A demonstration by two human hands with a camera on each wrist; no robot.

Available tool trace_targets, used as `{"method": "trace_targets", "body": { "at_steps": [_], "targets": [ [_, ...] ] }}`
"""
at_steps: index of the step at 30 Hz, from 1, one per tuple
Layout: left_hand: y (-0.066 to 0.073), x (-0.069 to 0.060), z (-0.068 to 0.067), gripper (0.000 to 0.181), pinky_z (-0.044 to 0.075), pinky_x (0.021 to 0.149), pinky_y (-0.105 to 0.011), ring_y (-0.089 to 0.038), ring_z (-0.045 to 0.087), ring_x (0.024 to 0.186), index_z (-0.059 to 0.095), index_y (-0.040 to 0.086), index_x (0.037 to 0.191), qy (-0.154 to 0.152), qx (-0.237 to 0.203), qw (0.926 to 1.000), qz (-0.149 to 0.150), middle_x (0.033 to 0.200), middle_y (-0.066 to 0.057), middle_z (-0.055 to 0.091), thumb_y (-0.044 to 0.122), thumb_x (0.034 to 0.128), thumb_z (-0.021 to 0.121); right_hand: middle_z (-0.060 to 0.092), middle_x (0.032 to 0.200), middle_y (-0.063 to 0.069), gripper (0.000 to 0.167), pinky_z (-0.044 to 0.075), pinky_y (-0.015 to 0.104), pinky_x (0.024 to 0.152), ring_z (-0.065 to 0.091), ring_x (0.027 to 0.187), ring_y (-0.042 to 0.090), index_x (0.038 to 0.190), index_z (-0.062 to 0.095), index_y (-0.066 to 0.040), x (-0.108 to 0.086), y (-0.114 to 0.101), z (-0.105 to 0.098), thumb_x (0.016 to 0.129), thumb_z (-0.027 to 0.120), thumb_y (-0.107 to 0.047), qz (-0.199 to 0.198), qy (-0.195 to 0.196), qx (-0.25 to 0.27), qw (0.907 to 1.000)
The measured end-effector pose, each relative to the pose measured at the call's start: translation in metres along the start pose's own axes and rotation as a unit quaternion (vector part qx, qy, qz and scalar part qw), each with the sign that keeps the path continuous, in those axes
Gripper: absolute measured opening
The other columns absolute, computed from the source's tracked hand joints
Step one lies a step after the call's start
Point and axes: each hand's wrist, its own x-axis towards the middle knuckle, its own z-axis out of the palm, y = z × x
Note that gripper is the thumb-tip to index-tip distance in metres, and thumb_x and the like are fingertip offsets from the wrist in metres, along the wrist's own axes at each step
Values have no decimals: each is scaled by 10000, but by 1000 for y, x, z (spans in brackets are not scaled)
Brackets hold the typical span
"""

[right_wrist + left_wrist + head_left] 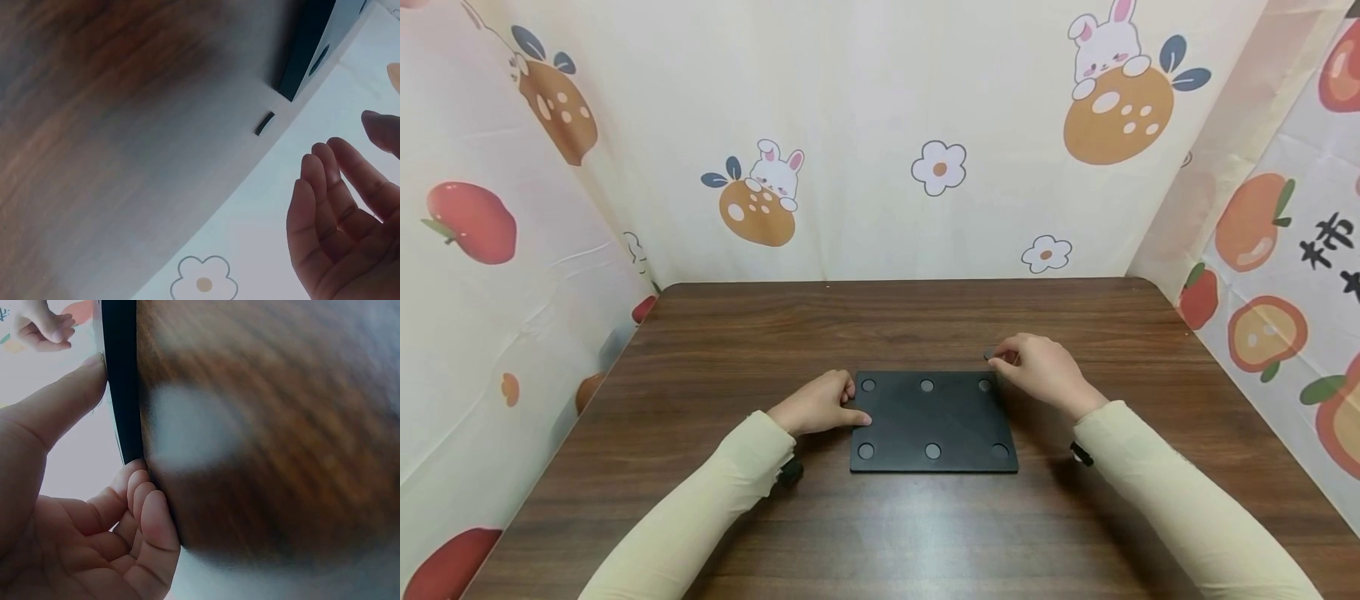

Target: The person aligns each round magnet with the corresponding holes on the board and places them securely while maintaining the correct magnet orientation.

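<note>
A thin black rectangular board [934,421] with several round recesses lies flat on the table. At its left edge is my left hand [820,403], gripping it: the thumb rests on top and the curled fingers bear against the side, as the left wrist view shows on the board [122,381]. My right hand [1043,367] hovers by the far right corner, thumb and fingers apart with nothing held between them. A small dark disc [265,124] lies on the table close to that corner; the right wrist view shows the fingers [315,187] apart from it.
The brown wood-grain table [737,333] runs back to a patterned curtain [865,100]. More printed cloth hangs along the left and right sides. Dark wrist devices [790,472] sit at both cuffs.
</note>
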Motion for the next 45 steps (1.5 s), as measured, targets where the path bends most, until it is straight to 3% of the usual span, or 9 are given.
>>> {"method": "trace_targets", "body": {
  "at_steps": [12,24,33,45],
  "targets": [
    [0,0,0,432,393,687,-308,-184,465,799,525,61,961,1,-77,10000,0,914,-75,499,334,800,819,705,999,105,300,535,433,763,622,874,251,1105,715,-72,4,13,-6,947,643,-316,404,166,266,9987],
    [0,1,0,430,393,682,-303,-182,465,792,526,62,950,30,-32,10000,24,907,-71,500,335,797,821,714,988,126,318,528,454,756,647,873,262,1120,696,-39,10,25,-2,941,653,-298,384,176,290,9987],
    [1,0,-1,430,394,686,-307,-184,465,799,527,64,955,2,-58,10000,14,910,-71,499,340,800,819,704,992,123,336,529,444,753,653,860,243,1151,683,-43,20,31,4,931,656,-295,447,-89,265,9986],
    [1,-1,-2,434,391,690,-303,-182,459,806,526,58,951,18,-53,10000,53,911,-71,497,337,797,821,705,1068,169,353,528,490,806,665,955,309,1182,681,-55,29,27,9,909,690,-278,480,-491,193,9975]
  ]
}}
